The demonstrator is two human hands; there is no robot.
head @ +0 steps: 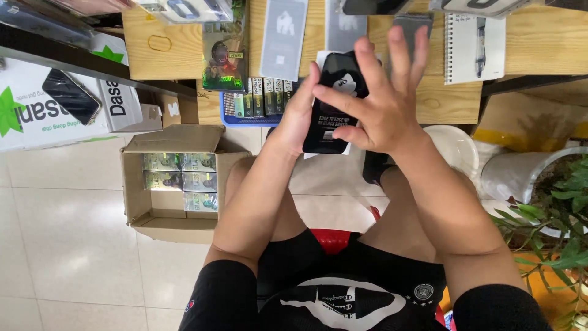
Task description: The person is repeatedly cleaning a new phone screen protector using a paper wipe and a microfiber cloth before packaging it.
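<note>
Black flat rectangular screen-protector packet [334, 104], glossy, with a white card backing showing at its edges, is held up between both hands above the person's lap, in front of the wooden desk [441, 101]. It looks light, thin and fairly stiff, and I judge the contents brittle, so bending would be the risk. The glossy face is probably slippery; the long edges seem the safest place to take hold, not the flat middle.

The left hand [300, 116] grips the packet along its left edge, its fingers curled behind and the thumb on the front. The right hand [383, 101] lies over the packet's right side with its fingers spread wide and extended upward, the thumb pressing across the front face; it steadies the packet without clamping it.

An open brown cardboard box [138, 184] stands on the pale tiled floor [67, 245] to the left of the left knee. Inside it lie small green-printed flat packs [180, 181], stacked in two columns against the far wall, with the near half of the box bare. On the desk, a blue plastic tray [229, 113] holds a row of slim packs standing on edge. More flat packets, grey and dark, lie across the desk's far part, beside a white spiral notebook [474, 46]. A white round pot [520, 175] with a green leafy plant [560, 214] stands at the right.
</note>
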